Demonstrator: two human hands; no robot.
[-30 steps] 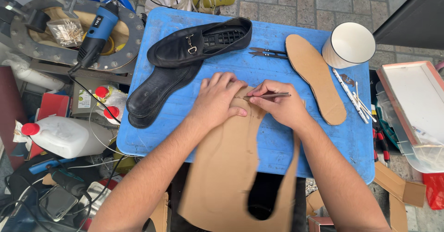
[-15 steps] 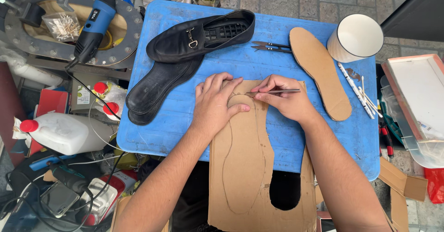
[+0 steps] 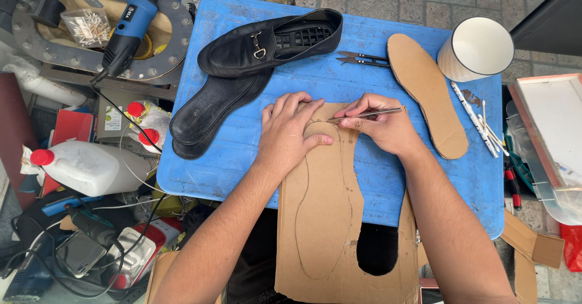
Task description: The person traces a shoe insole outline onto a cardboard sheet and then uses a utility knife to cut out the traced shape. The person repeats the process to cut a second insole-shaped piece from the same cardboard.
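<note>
My left hand point(image 3: 292, 131) lies flat on a brown cardboard sheet point(image 3: 330, 219), pressing its far end onto the blue table point(image 3: 376, 43). My right hand point(image 3: 382, 125) grips a thin metal pen-like tool point(image 3: 364, 115), its tip touching the cardboard at the toe of a drawn sole outline. The sheet has a sole-shaped hole cut out near its right edge. A cut cardboard insole point(image 3: 427, 92) lies to the right of my hands. A black loafer point(image 3: 270, 43) and a black insole point(image 3: 215, 113) lie at the table's left.
Small thread snips point(image 3: 362, 58) lie beyond my right hand. A white cup point(image 3: 476, 48) stands at the far right corner, with pens point(image 3: 479, 122) beside it. A blue power tool point(image 3: 127, 28), a white jug point(image 3: 85, 167) and clutter sit left; a tray point(image 3: 551, 134) sits right.
The cardboard sheet has slid toward me and more of the drawn outline shows. My right hand has shifted the tool's tip slightly along the toe curve. The left hand stays pressed down.
</note>
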